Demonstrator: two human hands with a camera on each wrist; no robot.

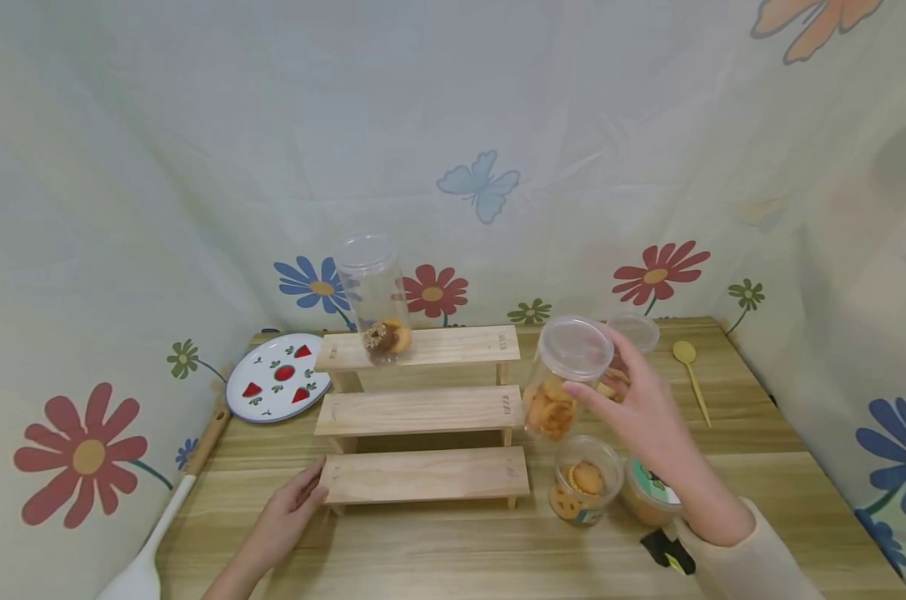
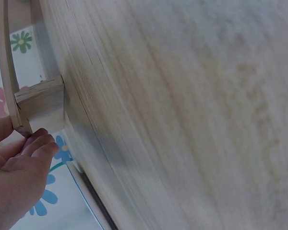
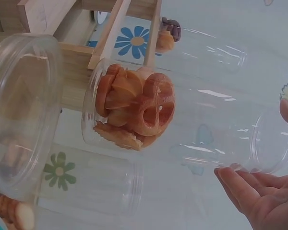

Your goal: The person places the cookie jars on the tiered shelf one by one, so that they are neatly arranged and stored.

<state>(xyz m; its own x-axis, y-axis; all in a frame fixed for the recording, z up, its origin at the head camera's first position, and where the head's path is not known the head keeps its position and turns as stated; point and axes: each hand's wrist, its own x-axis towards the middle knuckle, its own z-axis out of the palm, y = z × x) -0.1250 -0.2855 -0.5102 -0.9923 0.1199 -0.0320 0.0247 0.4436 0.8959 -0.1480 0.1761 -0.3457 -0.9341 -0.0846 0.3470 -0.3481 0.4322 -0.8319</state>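
Observation:
My right hand (image 1: 643, 408) grips a tall clear jar (image 1: 553, 392) by its upper part, just under the lid. Golden-brown cookies (image 3: 134, 108) fill the bottom of that jar. It is at the right end of the wooden tiers; the head view does not show whether its base touches anything. At the left end of the lowest wooden tier (image 1: 426, 477), my left hand (image 1: 283, 517) pinches the board's corner between thumb and fingers, as the left wrist view shows. Another tall clear jar (image 1: 370, 292), with a few cookies inside, stands on the top tier (image 1: 460, 344).
A short jar of cookies (image 1: 586, 479) and a green-lidded tub (image 1: 651, 492) stand at the right, near a black clip-like item (image 1: 666, 550). Behind my right hand is another clear-lidded jar (image 1: 634, 332). A yellow spoon (image 1: 693, 379), strawberry plate (image 1: 272, 400) and white spatula (image 1: 163, 517) lie around.

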